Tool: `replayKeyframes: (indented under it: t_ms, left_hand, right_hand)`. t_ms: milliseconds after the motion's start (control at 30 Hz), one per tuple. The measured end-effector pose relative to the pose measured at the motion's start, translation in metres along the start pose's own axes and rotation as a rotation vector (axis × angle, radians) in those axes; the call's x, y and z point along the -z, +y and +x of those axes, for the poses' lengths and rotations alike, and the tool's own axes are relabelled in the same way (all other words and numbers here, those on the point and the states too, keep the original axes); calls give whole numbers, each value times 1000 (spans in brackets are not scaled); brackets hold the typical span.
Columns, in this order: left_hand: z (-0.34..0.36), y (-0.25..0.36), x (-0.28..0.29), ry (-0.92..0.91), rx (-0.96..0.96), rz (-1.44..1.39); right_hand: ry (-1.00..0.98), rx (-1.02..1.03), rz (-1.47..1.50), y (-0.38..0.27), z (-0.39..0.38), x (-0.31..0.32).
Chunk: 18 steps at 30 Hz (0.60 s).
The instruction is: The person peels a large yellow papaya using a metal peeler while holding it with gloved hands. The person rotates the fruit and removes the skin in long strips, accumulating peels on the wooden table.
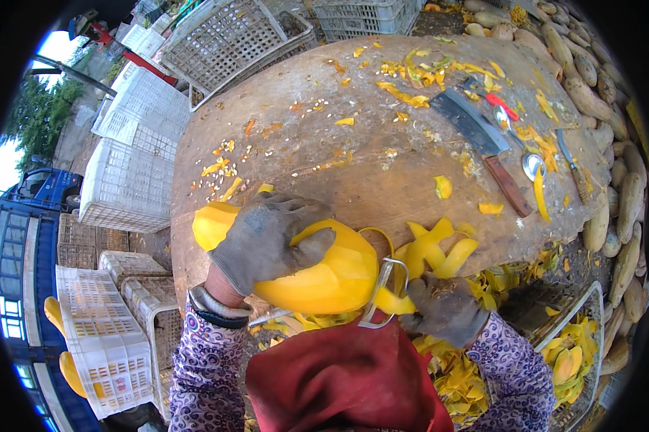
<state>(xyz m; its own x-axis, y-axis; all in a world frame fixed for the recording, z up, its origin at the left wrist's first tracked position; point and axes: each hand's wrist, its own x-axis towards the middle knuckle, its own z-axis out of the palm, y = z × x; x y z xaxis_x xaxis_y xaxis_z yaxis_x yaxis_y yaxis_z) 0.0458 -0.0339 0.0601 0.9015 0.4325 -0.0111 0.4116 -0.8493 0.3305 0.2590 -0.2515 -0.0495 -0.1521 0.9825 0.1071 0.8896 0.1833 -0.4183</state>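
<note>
A long, peeled yellow squash (324, 270) lies at the table's near edge, its flesh bare and faceted. My left hand (270, 234), in a grey glove, is closed over the top of it with the fingers wrapped across. At the squash's right end is a metal-framed peeler (382, 291), with a strip of yellow peel (395, 302) beside it. My gloved right hand (445, 309) is closed at the peeler's right side; its handle is hidden by the fingers. Curled peel pieces (432, 248) sit just beyond that hand.
On the wooden table (281, 155) are a cleaver (476, 129), a red-handled tool (501, 106), a spoon (532, 165), a knife (573, 169) and seeds. A peel-filled crate (591, 324) stands below right. Unpeeled squashes (587, 97) line the right; white crates (133, 173) the left.
</note>
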Motion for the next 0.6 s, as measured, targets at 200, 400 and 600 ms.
replayKeyframes:
  t_ms: [200, 400, 600]
  left_hand:
    - [2, -1, 0, -11, -31, -6]
    - [0, 3, 0, 31, -53, -16]
    - [-2, -1, -4, 9, -3, 16]
  right_hand:
    - [364, 18, 158, 3, -13, -6]
    - [-154, -214, 766, -9, 32, 6]
    - [-17, -258, 834, -25, 9, 0]
